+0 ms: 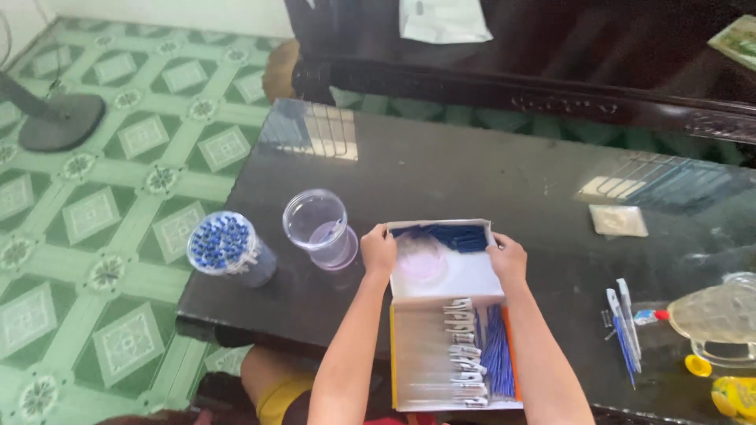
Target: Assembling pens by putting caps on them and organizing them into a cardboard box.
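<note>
A shallow white box (441, 271) lies open near the front edge of a dark glossy table (488, 173), its far end holding a bundle of dark blue strips and a round clear lid resting on its floor; the left hand (379, 250) grips the box's left rim with fingers curled over the edge, and the right hand (508, 260) grips the right rim in the same way, so both hands are closed on the box. Just nearer the person, touching the box, sits a clear plastic tray (449, 354) with an orange edge, holding a row of white clips and a sheaf of blue ties. To the left of the box stands an empty clear plastic jar (319, 228), and further left a second jar (228, 248) packed with blue-tipped pieces, close to the table's corner. Well to the right lie a few blue pens (624, 323), a glass jug (720, 315), and a small square packet (618, 220); a fan base (59, 122) stands on the green patterned floor tiles.
</note>
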